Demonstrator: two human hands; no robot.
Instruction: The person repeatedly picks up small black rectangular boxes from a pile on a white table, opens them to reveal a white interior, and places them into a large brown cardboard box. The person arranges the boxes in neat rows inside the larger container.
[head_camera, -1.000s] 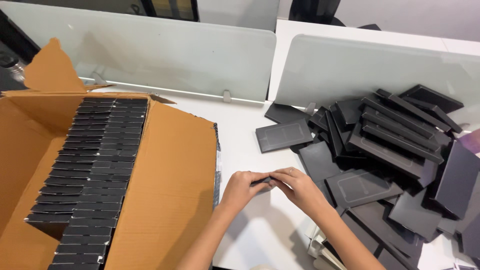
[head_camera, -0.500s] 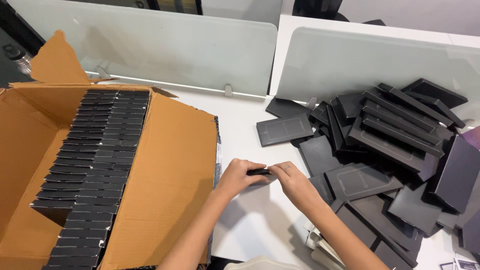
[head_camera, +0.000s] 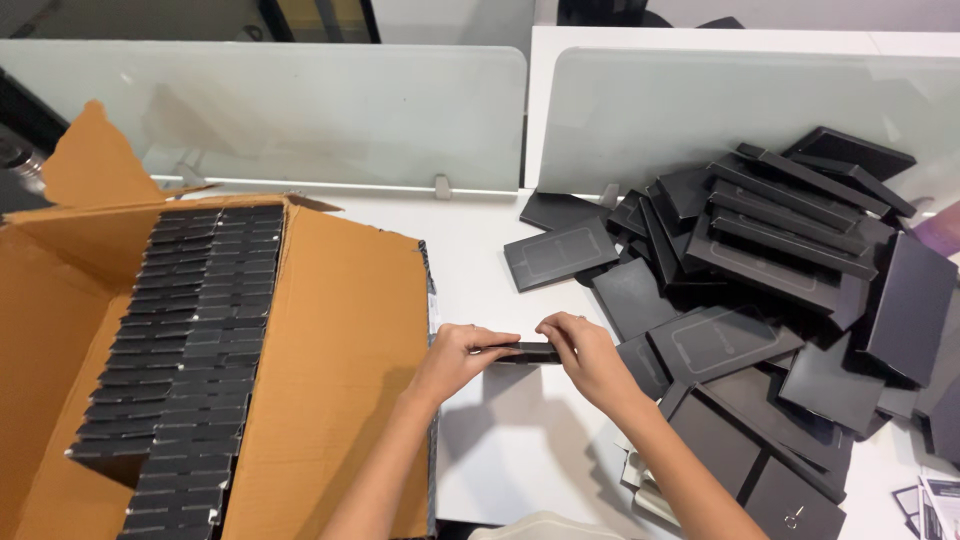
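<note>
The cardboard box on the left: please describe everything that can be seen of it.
The cardboard box is large, brown and corrugated-looking, standing open on the white desk with its flaps spread outward. Inside, flat black cases stand on edge in two tight rows, leaving bare cardboard on either side. The left hand is over its right flap's edge.

One cardboard carton (head_camera: 340, 340), two glass dividers (head_camera: 300, 110), too many black boxes (head_camera: 770, 260) to count.

White table (head_camera: 520, 440), open cardboard box (head_camera: 340, 360), heap of flat black boxes (head_camera: 770, 280)
</note>
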